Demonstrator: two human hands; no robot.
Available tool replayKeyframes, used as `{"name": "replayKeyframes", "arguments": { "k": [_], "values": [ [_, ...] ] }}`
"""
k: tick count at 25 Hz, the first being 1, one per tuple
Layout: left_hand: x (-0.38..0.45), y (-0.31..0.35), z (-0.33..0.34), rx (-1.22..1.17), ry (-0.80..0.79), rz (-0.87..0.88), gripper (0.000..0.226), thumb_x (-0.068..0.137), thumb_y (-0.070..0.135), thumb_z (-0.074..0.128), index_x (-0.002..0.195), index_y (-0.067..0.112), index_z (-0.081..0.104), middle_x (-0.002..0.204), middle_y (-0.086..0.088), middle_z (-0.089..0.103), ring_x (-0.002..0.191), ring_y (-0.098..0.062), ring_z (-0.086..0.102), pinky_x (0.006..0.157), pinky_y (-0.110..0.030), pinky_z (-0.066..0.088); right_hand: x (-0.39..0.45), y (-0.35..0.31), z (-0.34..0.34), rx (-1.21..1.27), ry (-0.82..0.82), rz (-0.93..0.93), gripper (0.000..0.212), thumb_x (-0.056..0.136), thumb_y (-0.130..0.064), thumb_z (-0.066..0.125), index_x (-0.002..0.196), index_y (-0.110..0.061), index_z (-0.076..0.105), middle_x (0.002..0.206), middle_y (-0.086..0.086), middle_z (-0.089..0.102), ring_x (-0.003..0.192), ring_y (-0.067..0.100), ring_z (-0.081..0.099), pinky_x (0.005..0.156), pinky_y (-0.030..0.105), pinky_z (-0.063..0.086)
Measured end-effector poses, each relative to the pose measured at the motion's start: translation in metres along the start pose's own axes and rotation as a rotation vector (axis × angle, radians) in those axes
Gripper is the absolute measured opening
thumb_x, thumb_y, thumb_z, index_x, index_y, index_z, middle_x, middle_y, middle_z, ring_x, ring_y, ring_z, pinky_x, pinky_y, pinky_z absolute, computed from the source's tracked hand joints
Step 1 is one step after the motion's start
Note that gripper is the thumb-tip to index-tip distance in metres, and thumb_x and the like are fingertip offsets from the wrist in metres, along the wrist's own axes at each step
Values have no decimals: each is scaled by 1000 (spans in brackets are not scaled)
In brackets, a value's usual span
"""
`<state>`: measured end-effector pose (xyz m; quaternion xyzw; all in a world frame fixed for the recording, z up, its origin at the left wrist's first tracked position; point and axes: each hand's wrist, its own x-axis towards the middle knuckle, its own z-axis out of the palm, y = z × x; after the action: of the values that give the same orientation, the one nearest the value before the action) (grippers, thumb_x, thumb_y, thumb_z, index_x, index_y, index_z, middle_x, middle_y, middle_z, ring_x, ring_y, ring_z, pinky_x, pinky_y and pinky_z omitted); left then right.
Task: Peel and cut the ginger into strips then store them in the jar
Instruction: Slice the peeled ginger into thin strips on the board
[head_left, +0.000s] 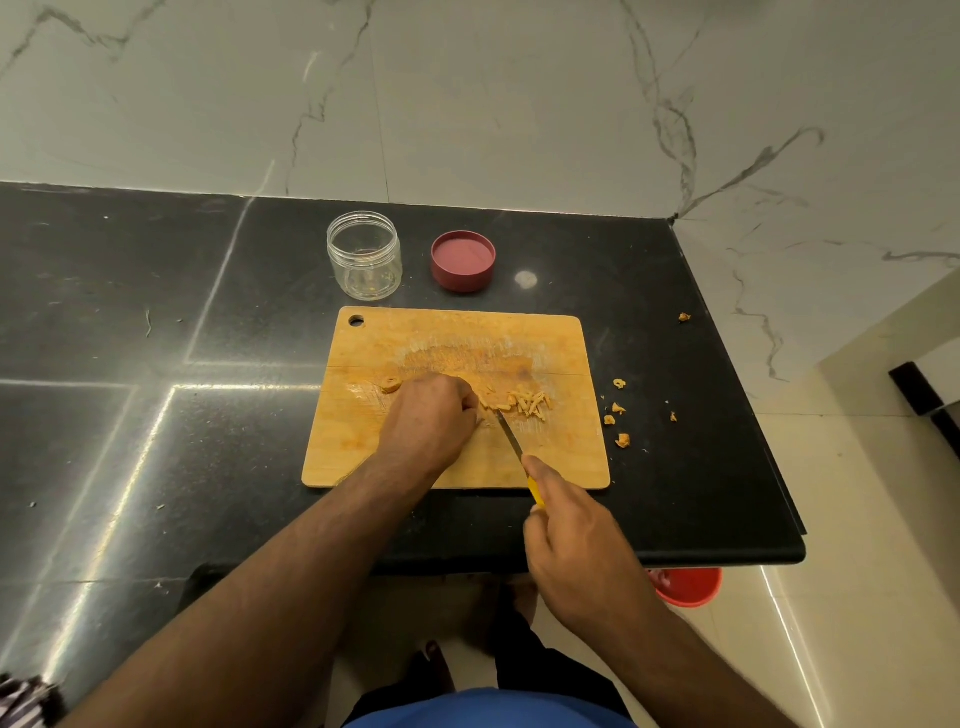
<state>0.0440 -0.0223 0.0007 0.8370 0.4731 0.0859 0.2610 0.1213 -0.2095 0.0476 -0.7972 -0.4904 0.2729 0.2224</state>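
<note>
The left hand (431, 410) lies knuckles-up on the cutting board (363, 441), its fingers (467, 400) curled down and bunched together over a piece of ginger that they mostly hide; whether they pinch it or only press it cannot be told. The left forearm runs back from the board toward the lower left. Just right of those fingers the knife (511, 441) slants down with its tip at the ginger, the blade running back toward the right hand (576, 540). The right hand's fingers (540, 478) are wrapped tight round the yellow handle, forefinger stretched along its top, wrist raised over the board's near edge. Just beyond the blade tip lies a heap of ginger strips (524, 404). Left of the left hand sits a small ginger offcut (390, 386). Peel scraps (618, 410) are scattered on the black tabletop (156, 312) right of the board. Beyond the board, well apart from both hands, stands the open clear jar (364, 255), with its red lid (463, 260) lying upturned beside it.
</note>
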Motion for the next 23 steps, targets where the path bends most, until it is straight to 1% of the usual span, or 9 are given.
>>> {"name": "replayKeyframes", "arguments": {
  "k": [3, 5, 10, 13, 15, 17, 19, 21, 23],
  "values": [
    [-2, 0, -1, -38, -9, -23, 20, 91, 20, 70, 111, 20, 75, 107, 4, 72, 97, -11, 64, 84, -31, 57, 5, -1, 1, 1, 32, -8, 55, 104, -25, 38, 155, -32, 21, 137, -5, 50, 111, 6, 51, 94, 29, 49],
    [-4, 0, -2, -38, 5, -32, 21, 91, 20, 71, 111, 20, 74, 106, 3, 73, 96, -12, 65, 84, -32, 57, 12, -3, 4, -12, 33, -22, 54, 104, -24, 38, 155, -29, 22, 135, -4, 51, 111, 7, 50, 94, 28, 47],
    [-2, 1, -3, -53, 2, -57, 17, 90, 22, 72, 106, 21, 77, 103, 4, 73, 95, -12, 64, 82, -31, 56, 25, -5, 10, -37, 11, -42, 55, 103, -23, 39, 155, -27, 22, 135, -3, 50, 112, 9, 48, 95, 26, 46],
    [-1, 1, -3, -59, -3, -53, 15, 90, 20, 71, 103, 21, 78, 102, 5, 74, 93, -11, 65, 83, -34, 58, 32, -6, 14, -54, 1, -59, 54, 102, -22, 38, 155, -23, 24, 135, 0, 51, 115, 11, 49, 96, 27, 45],
    [-1, 1, -3, -54, -6, -49, 14, 90, 20, 70, 100, 21, 79, 100, 6, 74, 90, -11, 66, 82, -35, 58, 37, -5, 16, -59, -6, -61, 54, 101, -21, 38, 154, -23, 26, 134, 1, 53, 115, 13, 50, 94, 27, 44],
    [0, 1, -3, -50, -8, -50, 13, 89, 21, 69, 96, 22, 79, 97, 6, 75, 87, -12, 66, 80, -37, 59, 37, -6, 17, -52, -15, -58, 54, 101, -20, 39, 154, -24, 27, 130, 1, 55, 109, 11, 51, 89, 24, 43],
    [1, 2, -3, -35, -11, -54, 12, 88, 22, 69, 93, 22, 80, 93, 6, 75, 85, -12, 66, 78, -37, 59, 32, -5, 17, -30, -14, -47, 54, 102, -21, 39, 154, -25, 27, 125, -1, 55, 104, 9, 51, 85, 25, 46],
    [1, 2, -3, -31, -15, -59, 10, 88, 23, 69, 90, 22, 79, 90, 6, 74, 83, -12, 66, 77, -37, 59, 22, -2, 17, -19, -16, -35, 54, 102, -22, 40, 154, -28, 25, 122, -4, 55, 103, 8, 52, 86, 27, 47],
    [0, 2, -3, -39, -18, -64, 9, 88, 23, 70, 91, 23, 78, 91, 6, 73, 84, -12, 66, 78, -38, 60, 10, 1, 15, -11, -29, -20, 54, 103, -23, 40, 154, -30, 23, 125, -5, 54, 106, 7, 51, 89, 27, 47]
  ]
}}
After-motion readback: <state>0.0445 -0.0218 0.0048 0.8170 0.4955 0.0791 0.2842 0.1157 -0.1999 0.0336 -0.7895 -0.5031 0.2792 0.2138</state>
